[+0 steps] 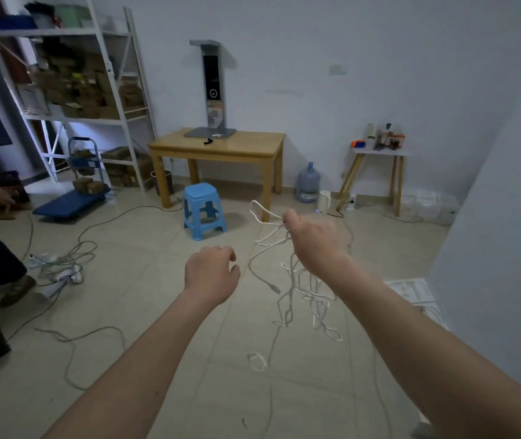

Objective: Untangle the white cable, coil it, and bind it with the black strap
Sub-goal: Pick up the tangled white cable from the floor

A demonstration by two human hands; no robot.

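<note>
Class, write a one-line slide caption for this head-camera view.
Right hand holds up a tangled white cable above the tiled floor; left hand empty beside it.

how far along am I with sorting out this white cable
Early on. Done: the white cable is off the floor, pinched in your right hand. In hand: it hangs below that hand in a knotted tangle, and your left hand is empty and half curled beside it. Left: untangling, coiling and binding. A small black thing on the wooden table may be the strap, but it is too small to tell.
</note>
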